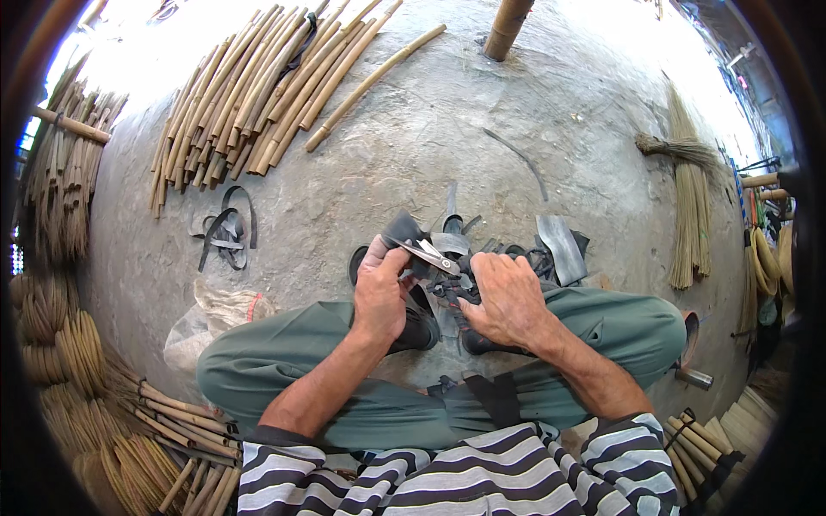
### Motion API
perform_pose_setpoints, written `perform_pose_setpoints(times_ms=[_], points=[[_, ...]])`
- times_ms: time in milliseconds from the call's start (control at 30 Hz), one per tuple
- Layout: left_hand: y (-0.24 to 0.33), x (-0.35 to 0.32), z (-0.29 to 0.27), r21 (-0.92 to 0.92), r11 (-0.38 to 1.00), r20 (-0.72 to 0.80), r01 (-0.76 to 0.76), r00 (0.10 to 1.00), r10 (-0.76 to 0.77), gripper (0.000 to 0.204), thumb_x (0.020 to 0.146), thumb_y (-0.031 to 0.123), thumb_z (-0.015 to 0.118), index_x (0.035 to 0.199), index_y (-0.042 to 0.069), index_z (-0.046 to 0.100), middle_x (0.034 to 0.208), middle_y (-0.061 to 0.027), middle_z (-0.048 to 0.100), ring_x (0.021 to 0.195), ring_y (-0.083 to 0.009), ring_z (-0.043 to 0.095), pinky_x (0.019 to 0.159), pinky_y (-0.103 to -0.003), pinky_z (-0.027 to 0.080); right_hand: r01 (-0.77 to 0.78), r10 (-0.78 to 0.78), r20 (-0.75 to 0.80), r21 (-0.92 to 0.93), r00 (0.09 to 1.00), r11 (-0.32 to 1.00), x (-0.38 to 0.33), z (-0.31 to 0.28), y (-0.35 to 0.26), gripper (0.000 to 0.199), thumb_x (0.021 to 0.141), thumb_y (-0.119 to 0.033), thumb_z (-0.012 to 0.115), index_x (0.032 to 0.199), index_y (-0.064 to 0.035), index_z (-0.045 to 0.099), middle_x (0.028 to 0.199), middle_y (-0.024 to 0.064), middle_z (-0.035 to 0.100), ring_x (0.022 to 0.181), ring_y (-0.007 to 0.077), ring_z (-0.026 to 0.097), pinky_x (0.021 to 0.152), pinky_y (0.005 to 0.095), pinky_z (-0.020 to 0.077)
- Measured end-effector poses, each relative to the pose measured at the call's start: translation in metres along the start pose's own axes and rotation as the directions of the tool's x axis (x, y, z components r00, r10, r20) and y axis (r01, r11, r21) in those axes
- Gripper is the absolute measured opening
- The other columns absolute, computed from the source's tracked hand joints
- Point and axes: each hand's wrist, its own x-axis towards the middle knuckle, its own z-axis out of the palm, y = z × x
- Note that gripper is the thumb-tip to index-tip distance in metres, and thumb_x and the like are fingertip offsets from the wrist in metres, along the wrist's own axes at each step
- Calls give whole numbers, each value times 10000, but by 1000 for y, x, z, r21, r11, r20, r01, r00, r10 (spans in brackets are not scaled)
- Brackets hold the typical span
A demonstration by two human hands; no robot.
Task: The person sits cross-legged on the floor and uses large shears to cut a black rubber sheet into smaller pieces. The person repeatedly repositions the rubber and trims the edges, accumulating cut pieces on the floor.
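My left hand [380, 288] is closed on a dark rubber strip [401, 229], pinching it between thumb and fingers above my lap. In my right hand [508, 297] is a pair of scissors [444, 263], its fingers wrapped round the handles. The silvery blades point left and lie against the strip; whether they are parted is hard to make out. Just beyond my hands, dark rubber scraps lie in a heap on the floor. A wide grey rubber piece [561, 249] stands out at the heap's right side.
Bamboo poles [258, 95] lie bundled at the far left, near a tangle of black strips [228, 232]. A whitish sack [215, 318] sits by my left knee. Coiled cane [82, 348] is stacked at the left. A broom-like bundle [686, 206] lies at the right.
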Motion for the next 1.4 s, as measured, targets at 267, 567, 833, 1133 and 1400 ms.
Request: perform_pose_setpoints(times_ms=[267, 567, 833, 1133, 1400], points=[[-3, -15, 10, 75, 997, 39, -35, 999, 32, 239, 983, 115, 603, 1204, 168, 678, 1098, 56, 723, 923, -52, 652, 801, -248, 486, -57, 55, 33, 61, 998, 997, 1, -6, -3, 473, 822, -384, 807, 990, -1, 585, 895, 200, 669, 879, 372, 673, 791, 482, 479], [4, 2, 0, -60, 996, 65, 70, 996, -66, 242, 1010, 83, 552, 1236, 61, 636, 1103, -35, 717, 947, -118, 706, 860, -332, 607, -151, 122, 200, 135, 972, 979, -3, -7, -6, 413, 892, -375, 754, 920, -6, 570, 750, 222, 686, 748, 439, 715, 671, 524, 550], [0, -4, 3, -13, 999, 22, -37, 999, 37, 224, 1009, 127, 602, 1223, 94, 660, 1064, 5, 721, 939, -86, 683, 828, -303, 576, 6, -6, -48, -1, 999, 1000, 1, 0, -3, 455, 795, -374, 818, 993, -32, 591, 929, 155, 653, 906, 333, 650, 799, 462, 422], [-7, -11, 4, 84, 996, 23, 13, 1000, -15, 212, 970, 104, 627, 1168, 148, 688, 1054, 49, 722, 900, -61, 667, 749, -258, 520, -32, 31, 28, 35, 999, 999, 1, -3, -1, 456, 815, -379, 809, 987, -16, 593, 901, 175, 657, 869, 348, 660, 790, 465, 440], [1, 1, -2, -53, 989, 11, 136, 991, -136, 201, 992, 106, 590, 1179, 126, 661, 1033, 12, 726, 911, -98, 689, 829, -314, 581, -110, 91, 173, 109, 981, 988, -2, -5, -4, 433, 867, -381, 782, 901, 5, 589, 719, 211, 690, 699, 422, 723, 638, 514, 569]])
